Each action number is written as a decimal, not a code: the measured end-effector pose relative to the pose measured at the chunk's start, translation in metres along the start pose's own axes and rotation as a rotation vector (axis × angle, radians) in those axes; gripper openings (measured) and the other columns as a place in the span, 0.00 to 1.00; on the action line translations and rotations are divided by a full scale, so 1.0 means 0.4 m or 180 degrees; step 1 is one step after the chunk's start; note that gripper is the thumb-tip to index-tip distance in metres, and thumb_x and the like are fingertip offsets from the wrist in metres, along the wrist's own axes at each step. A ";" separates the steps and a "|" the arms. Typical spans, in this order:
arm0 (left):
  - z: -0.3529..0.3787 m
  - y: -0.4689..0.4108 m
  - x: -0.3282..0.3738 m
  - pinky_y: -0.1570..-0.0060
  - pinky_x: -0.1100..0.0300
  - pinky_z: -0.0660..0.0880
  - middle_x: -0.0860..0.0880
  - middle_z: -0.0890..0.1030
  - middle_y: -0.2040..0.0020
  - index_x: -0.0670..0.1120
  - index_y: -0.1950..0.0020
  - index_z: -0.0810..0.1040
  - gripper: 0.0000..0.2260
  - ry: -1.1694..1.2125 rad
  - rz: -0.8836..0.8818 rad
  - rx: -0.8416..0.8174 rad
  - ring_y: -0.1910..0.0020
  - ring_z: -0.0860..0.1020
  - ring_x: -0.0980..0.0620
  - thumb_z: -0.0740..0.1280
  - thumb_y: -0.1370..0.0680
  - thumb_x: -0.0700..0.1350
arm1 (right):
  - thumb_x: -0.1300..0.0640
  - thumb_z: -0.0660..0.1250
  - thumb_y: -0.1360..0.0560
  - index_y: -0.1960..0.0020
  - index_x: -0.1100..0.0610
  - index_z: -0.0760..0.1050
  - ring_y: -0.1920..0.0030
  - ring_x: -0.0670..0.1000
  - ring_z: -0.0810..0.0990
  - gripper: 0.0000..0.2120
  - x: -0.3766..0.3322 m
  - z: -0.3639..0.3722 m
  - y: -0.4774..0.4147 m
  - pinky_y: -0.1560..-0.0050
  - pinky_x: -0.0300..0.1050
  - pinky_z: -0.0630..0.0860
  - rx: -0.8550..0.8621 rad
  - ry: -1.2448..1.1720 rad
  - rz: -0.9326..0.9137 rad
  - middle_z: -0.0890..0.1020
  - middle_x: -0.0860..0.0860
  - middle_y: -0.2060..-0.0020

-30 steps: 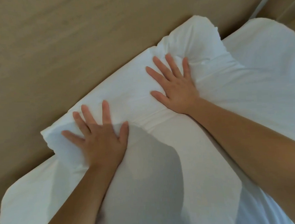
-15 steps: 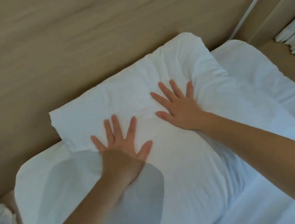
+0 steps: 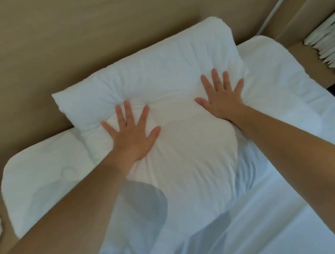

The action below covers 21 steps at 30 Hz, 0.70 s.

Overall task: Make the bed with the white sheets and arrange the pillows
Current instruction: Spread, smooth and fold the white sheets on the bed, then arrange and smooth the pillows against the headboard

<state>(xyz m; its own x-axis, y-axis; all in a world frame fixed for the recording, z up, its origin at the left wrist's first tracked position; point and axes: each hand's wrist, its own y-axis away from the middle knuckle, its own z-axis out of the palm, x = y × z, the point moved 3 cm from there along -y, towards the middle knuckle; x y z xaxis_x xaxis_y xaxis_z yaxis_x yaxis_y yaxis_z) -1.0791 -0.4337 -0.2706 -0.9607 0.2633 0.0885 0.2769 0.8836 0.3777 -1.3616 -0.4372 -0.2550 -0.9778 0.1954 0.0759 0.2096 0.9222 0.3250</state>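
At the head edge of the bed the left hand lies flat with fingers spread, pressing the white pillow, which sits against the beige panel. The right hand presses likewise near the pillow's right end — neither grasps. Best to press evenly and sweep outward toward both ends, smoothing the creased middle without skewing it.
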 end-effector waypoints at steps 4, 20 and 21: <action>-0.061 0.120 0.000 0.30 0.32 0.37 0.45 0.30 0.23 0.59 0.23 0.33 0.36 0.0139 0.0260 -0.0108 0.24 0.31 0.43 0.34 0.28 0.72 | 0.32 0.38 0.22 0.21 0.41 0.40 0.22 0.57 0.37 0.32 -0.037 -0.028 0.219 0.29 0.70 0.37 -0.0239 -0.0377 -0.0240 0.39 0.47 0.21; 0.000 0.450 -0.256 0.29 0.34 0.37 0.45 0.32 0.22 0.55 0.23 0.32 0.34 -0.0024 0.0547 0.0161 0.24 0.31 0.41 0.31 0.26 0.69 | 0.36 0.35 0.22 0.21 0.51 0.37 0.22 0.60 0.39 0.34 -0.346 0.003 0.523 0.25 0.64 0.41 0.0119 -0.0122 0.0149 0.40 0.56 0.21; -0.021 0.507 -0.348 0.29 0.34 0.36 0.45 0.32 0.22 0.54 0.22 0.33 0.33 0.0037 0.0488 0.0104 0.24 0.31 0.41 0.34 0.24 0.67 | 0.35 0.33 0.23 0.21 0.51 0.37 0.22 0.61 0.39 0.36 -0.438 -0.007 0.578 0.26 0.65 0.42 0.0065 0.0097 -0.0005 0.39 0.58 0.22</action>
<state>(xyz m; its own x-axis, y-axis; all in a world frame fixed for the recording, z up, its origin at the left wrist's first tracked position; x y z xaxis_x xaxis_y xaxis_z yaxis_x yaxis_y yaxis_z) -0.8894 -0.2943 -0.1986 -0.9071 0.3918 0.1536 0.4208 0.8454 0.3288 -1.1419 -0.2593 -0.1907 -0.9774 0.1841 0.1042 0.2077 0.9291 0.3059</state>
